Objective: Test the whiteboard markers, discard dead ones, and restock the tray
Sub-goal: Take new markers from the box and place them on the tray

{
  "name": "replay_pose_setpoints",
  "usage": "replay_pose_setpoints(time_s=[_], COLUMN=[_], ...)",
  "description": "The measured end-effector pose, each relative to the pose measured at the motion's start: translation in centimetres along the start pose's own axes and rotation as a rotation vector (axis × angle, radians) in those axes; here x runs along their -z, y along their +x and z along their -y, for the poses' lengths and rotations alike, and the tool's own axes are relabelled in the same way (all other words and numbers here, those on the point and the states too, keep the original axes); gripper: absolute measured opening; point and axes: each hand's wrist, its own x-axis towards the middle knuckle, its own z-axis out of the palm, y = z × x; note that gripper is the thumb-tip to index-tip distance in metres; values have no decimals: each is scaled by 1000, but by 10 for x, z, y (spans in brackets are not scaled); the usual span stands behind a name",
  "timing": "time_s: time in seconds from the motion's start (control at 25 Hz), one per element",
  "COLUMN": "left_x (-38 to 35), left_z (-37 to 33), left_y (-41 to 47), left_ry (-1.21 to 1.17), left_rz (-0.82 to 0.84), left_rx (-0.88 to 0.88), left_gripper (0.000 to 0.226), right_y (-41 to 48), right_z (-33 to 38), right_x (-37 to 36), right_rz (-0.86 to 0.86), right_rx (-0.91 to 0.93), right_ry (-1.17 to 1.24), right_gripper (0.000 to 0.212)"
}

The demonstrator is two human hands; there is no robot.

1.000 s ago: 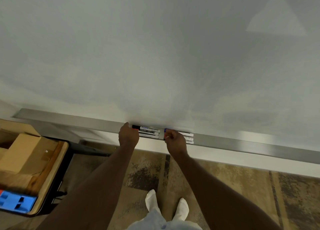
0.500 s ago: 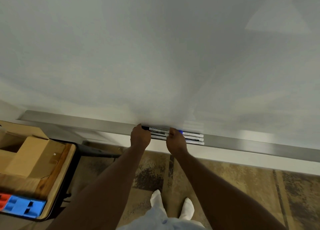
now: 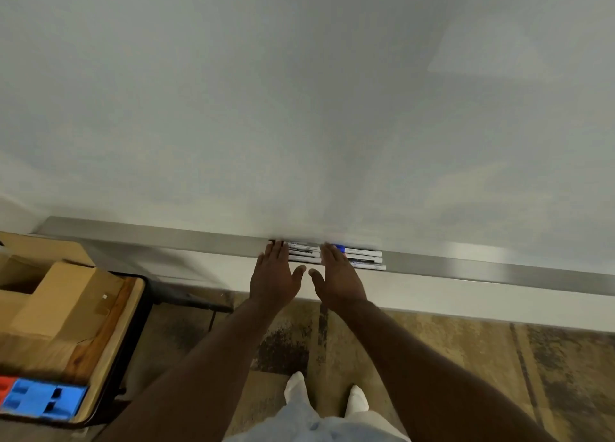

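At the far left a wooden surface with a dark rim carries open cardboard boxes. A blue plastic block lies at the surface's near edge with a red piece against its left side.

The whiteboard fills the upper view, and the metal marker tray runs along its lower edge from left to right.

The left hand lies palm down at the tray. Its fingers are straight and close together, gripping nothing. Their tips rest over the left end of a group of whiteboard markers, and the thumb is spread toward the other hand. A dark cap shows just past the fingertips.

The white barrels of this group lie lengthwise in the tray between the 2 hands.

The right hand mirrors the left: flat, fingers extended and holding nothing, fingertips on the left end of a second marker group, thumb pointing inward. The 2 thumbs are near each other but apart. A blue cap shows beside the right fingertips. 3 white barrels stick out to the right of that hand, side by side in the tray.

Whether the fingers press the markers or only touch them cannot be told.

Below, 2 feet in white socks stand on patterned carpet.
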Motion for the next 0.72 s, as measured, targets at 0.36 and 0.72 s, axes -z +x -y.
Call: replay_pose_setpoints(time_s=[0.36,0.72], left_x=[11,-5], left_z=[-17,-49], left_y=[-31,-70], left_ry=[19,22], left_rz=[33,51], left_rx=[48,103], left_gripper=[75,76], right_y=[-19,-38], right_z=[-47,-100], right_x=[22,38], right_rz=[-148,-5], right_rx=[-206,-338], right_ry=[-3,-14], right_gripper=[72,86])
